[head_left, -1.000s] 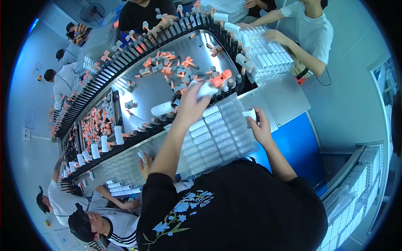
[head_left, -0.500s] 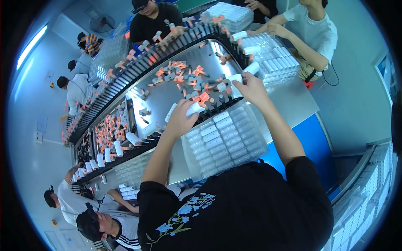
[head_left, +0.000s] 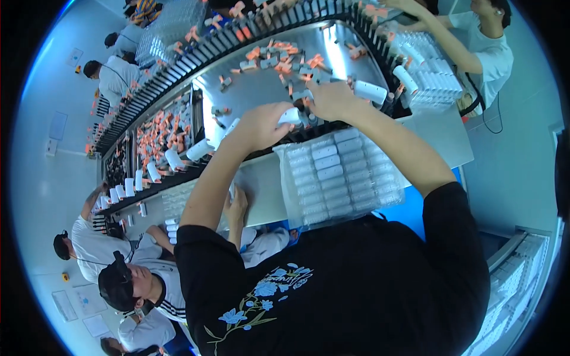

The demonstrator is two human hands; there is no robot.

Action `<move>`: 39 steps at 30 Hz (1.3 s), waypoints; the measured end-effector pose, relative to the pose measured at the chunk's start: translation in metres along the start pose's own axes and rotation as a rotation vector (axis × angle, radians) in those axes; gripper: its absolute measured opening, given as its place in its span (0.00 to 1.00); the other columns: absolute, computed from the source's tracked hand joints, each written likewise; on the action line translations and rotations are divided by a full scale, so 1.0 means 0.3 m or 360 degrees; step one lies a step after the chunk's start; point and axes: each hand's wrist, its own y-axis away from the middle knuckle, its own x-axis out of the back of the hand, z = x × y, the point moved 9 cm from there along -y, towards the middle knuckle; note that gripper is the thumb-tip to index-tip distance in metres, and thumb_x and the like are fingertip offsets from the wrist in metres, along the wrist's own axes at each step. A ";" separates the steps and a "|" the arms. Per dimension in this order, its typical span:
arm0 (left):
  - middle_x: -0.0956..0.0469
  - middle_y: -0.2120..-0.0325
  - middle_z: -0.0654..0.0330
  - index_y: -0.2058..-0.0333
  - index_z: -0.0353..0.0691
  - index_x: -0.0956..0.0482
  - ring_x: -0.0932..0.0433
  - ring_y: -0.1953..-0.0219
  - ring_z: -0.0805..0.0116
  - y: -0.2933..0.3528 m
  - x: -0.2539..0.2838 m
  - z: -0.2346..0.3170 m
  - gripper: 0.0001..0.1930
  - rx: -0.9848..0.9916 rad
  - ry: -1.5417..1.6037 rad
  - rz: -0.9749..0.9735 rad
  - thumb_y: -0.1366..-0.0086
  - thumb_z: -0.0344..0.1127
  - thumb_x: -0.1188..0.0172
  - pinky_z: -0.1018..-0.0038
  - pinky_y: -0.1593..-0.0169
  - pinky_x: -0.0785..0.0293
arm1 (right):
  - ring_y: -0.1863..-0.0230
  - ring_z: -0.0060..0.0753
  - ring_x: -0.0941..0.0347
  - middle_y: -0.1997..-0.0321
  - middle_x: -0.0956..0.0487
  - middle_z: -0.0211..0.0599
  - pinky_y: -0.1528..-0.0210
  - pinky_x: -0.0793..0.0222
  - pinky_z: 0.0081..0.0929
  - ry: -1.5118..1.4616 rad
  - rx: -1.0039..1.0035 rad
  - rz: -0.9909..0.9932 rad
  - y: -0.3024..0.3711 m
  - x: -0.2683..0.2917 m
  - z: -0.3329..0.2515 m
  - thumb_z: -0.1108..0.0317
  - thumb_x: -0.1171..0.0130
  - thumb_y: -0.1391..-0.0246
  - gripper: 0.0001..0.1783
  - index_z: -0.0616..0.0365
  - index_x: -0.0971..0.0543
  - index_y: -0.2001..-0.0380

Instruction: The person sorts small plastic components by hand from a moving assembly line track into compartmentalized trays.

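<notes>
One left hand [head_left: 265,126] grasps one white cylinder [head_left: 290,116]. One right hand [head_left: 333,101]: fingers' state indiscernible. One clear tray [head_left: 288,184] lies near.

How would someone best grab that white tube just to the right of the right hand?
Probably around the middle of the white tube, coming from above, thumb on its near long side and fingers on the far one. It lies sideways with its rounded upper side exposed, while the right hand is close to its left end. Its underside is hidden.

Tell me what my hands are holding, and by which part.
Left hand: a white cylinder, held by its left part. Right hand: cannot be told.
</notes>
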 end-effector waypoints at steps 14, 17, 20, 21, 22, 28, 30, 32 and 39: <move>0.18 0.65 0.44 0.51 0.40 0.28 0.17 0.64 0.42 0.319 -0.014 -0.322 0.25 0.1109 -0.0408 0.0075 0.39 0.54 0.45 0.50 0.59 0.24 | 0.46 0.57 0.26 0.44 0.27 0.54 0.50 0.25 0.47 -0.0363 0.0350 0.0600 -0.048 -0.111 -0.362 0.67 0.42 0.48 0.28 0.54 0.30 0.42; 0.19 0.57 0.47 0.46 0.46 0.28 0.20 0.53 0.48 0.366 0.043 -0.345 0.24 0.0947 -0.0682 0.0077 0.37 0.50 0.45 0.51 0.49 0.28 | 0.39 0.54 0.32 0.40 0.30 0.48 0.37 0.37 0.54 -0.0307 0.0687 0.1018 0.069 -0.086 -0.449 0.68 0.38 0.51 0.32 0.53 0.31 0.40; 0.20 0.56 0.49 0.49 0.42 0.22 0.24 0.52 0.43 0.394 0.024 -0.100 0.20 0.0505 -0.1035 0.1090 0.41 0.32 0.41 0.49 0.43 0.33 | 0.38 0.50 0.32 0.41 0.28 0.41 0.31 0.47 0.60 -0.0587 0.0910 0.0998 0.278 -0.196 -0.357 0.69 0.36 0.54 0.28 0.50 0.26 0.46; 0.20 0.57 0.49 0.54 0.40 0.21 0.24 0.54 0.43 0.459 -0.068 -0.048 0.17 0.0333 -0.0499 0.1348 0.44 0.26 0.41 0.52 0.46 0.31 | 0.42 0.48 0.28 0.46 0.25 0.39 0.32 0.44 0.57 -0.0492 0.0750 0.0815 0.334 -0.334 -0.271 0.70 0.36 0.54 0.21 0.50 0.22 0.54; 0.20 0.59 0.49 0.57 0.39 0.22 0.23 0.54 0.45 0.491 -0.211 -0.025 0.17 0.0177 -0.0032 0.1132 0.47 0.22 0.42 0.55 0.50 0.28 | 0.48 0.46 0.26 0.52 0.22 0.37 0.37 0.38 0.52 -0.0480 0.0591 0.0719 0.384 -0.404 -0.170 0.72 0.37 0.55 0.16 0.51 0.20 0.59; 0.23 0.54 0.55 0.56 0.44 0.19 0.25 0.50 0.54 0.128 -0.606 0.065 0.13 0.0597 0.0029 0.0629 0.40 0.36 0.39 0.56 0.47 0.31 | 0.54 0.48 0.25 0.59 0.20 0.39 0.50 0.31 0.47 -0.0342 0.0122 0.0814 0.428 -0.356 0.272 0.73 0.39 0.57 0.14 0.53 0.21 0.62; 0.25 0.52 0.56 0.52 0.46 0.19 0.26 0.49 0.55 0.080 -0.658 0.045 0.16 0.0653 -0.0043 0.0528 0.39 0.40 0.37 0.55 0.44 0.33 | 0.50 0.47 0.26 0.57 0.22 0.39 0.49 0.30 0.47 -0.0307 0.0198 0.0412 0.343 -0.444 0.303 0.70 0.38 0.59 0.16 0.52 0.19 0.62; 0.25 0.54 0.57 0.52 0.48 0.18 0.26 0.50 0.55 0.068 -0.679 0.019 0.18 0.0848 -0.0067 0.0331 0.40 0.44 0.35 0.55 0.44 0.33 | 0.46 0.45 0.28 0.53 0.24 0.37 0.51 0.28 0.46 -0.0161 0.0102 0.0377 0.322 -0.453 0.278 0.68 0.38 0.59 0.16 0.50 0.18 0.61; 0.21 0.56 0.53 0.54 0.39 0.24 0.23 0.54 0.49 0.055 -0.653 0.097 0.18 0.0589 0.0123 0.0593 0.39 0.41 0.34 0.55 0.49 0.30 | 0.47 0.44 0.27 0.54 0.24 0.36 0.47 0.31 0.45 -0.0059 0.0009 0.0481 0.348 -0.448 0.277 0.70 0.35 0.57 0.21 0.51 0.21 0.55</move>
